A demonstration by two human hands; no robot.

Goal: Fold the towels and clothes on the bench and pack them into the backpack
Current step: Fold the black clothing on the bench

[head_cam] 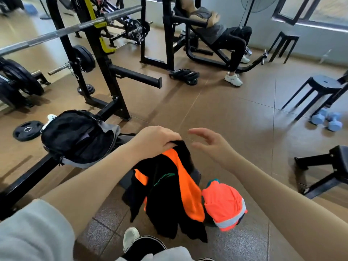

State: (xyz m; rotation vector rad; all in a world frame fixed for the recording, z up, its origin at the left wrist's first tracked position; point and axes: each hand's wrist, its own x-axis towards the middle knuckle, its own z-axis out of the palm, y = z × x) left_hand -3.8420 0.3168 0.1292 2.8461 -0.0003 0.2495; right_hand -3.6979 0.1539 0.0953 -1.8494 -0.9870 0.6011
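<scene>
The left hand (156,142) holds up a black and orange shirt (169,194) with its fingers clamped on the top edge, while the right hand (211,146) hovers beside it, fingers apart, near the open backpack (75,138).

Left hand (156,140) gripping a hanging black-and-orange fabric garment (169,193), right hand (211,146) spread beside it, open black backpack (77,138) on the bench's far end

My left hand (156,142) covers the top of the black and orange garment (169,194), which hides most of the bench (195,176) at frame centre. The backpack (79,136) interior at left is too dark to read. The green print on the garment is too small to make out. My sleeves run off the bottom edge.
</scene>
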